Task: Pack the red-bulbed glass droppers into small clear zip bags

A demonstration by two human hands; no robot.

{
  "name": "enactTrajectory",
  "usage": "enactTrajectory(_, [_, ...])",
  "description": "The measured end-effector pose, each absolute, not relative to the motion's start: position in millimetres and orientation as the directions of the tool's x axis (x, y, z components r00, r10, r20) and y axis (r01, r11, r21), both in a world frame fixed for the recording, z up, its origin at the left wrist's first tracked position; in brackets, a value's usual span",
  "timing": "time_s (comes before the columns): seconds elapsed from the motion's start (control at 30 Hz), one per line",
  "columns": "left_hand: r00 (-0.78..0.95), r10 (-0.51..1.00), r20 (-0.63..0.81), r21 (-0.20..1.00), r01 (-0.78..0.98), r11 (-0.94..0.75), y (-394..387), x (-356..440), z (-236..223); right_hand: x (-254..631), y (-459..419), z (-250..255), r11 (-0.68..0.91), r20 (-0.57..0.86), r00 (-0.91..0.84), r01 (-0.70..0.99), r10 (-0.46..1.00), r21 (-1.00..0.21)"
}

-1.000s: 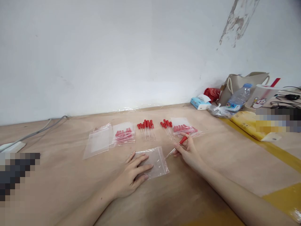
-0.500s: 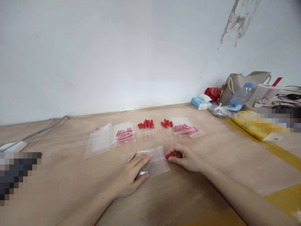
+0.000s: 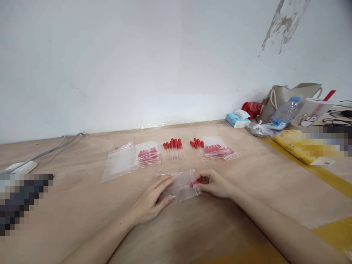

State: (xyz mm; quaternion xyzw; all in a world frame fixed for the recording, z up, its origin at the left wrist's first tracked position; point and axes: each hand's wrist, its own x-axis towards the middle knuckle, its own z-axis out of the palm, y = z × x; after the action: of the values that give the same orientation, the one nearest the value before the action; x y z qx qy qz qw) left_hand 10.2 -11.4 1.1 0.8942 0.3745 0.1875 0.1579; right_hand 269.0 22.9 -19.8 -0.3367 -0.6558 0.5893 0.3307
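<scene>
left hand [image 3: 154,198]: we've got fingers spread on the clear zip bag [image 3: 181,189], gripping nothing, best go light so it doesn't pinch shut | zip bag: lying down, mouth facing right | dropper [image 3: 194,183]: red bulb at that mouth, we'd slide it level | right hand [image 3: 214,183]: we're pinching the bulb, easy pushing

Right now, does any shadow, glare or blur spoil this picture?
Head view: soft shadow darkens the table in front of the clear bag; small glints show on the bag near the left hand. Head view also: loose droppers have faint stems; blocky pixelation obscures a dark object at the left edge and part of the yellow package.
</scene>
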Motion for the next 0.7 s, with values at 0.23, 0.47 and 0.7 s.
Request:
enactTrajectory(0.23, [0.644,0.728,0.235,0.486,0.571,-0.662,-6,-3,-2,287,24,-6,0.267,0.089,-0.680,0.161,0.727,-0.950])
enactTrajectory(0.47, [0.664,0.699,0.265,0.493,0.529,-0.691,-6,2,-1,283,24,-13,0.008,-0.045,-0.556,0.091,0.830,-0.996])
enactTrajectory(0.7, [0.670,0.696,0.258,0.482,0.535,-0.694,-6,2,-2,280,19,-10,0.131,0.007,-0.632,0.151,0.775,-0.980])
